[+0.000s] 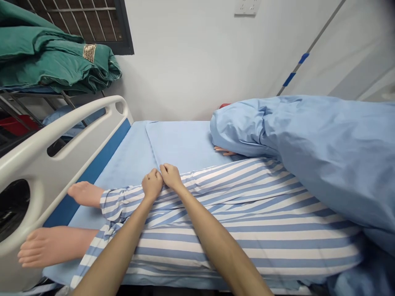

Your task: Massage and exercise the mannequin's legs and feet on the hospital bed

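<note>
A manikin lies on a hospital bed [173, 144] in blue-and-white striped trousers [247, 205], its bare feet [52, 244] toward the footboard on the left. My left hand [152, 184] and my right hand [170, 176] are side by side at the far edge of the upper trouser leg. Both are closed, pinching the striped cloth. A light blue quilt [324, 152] covers the manikin's upper body on the right. One manikin hand [225, 151] peeks out from under the quilt.
The white and blue footboard [52, 164] stands at the left end of the bed. Behind it a metal rack holds folded green blankets [52, 57]. A white wall runs along the bed's far side. A light blue pad [182, 142] lies on the sheet.
</note>
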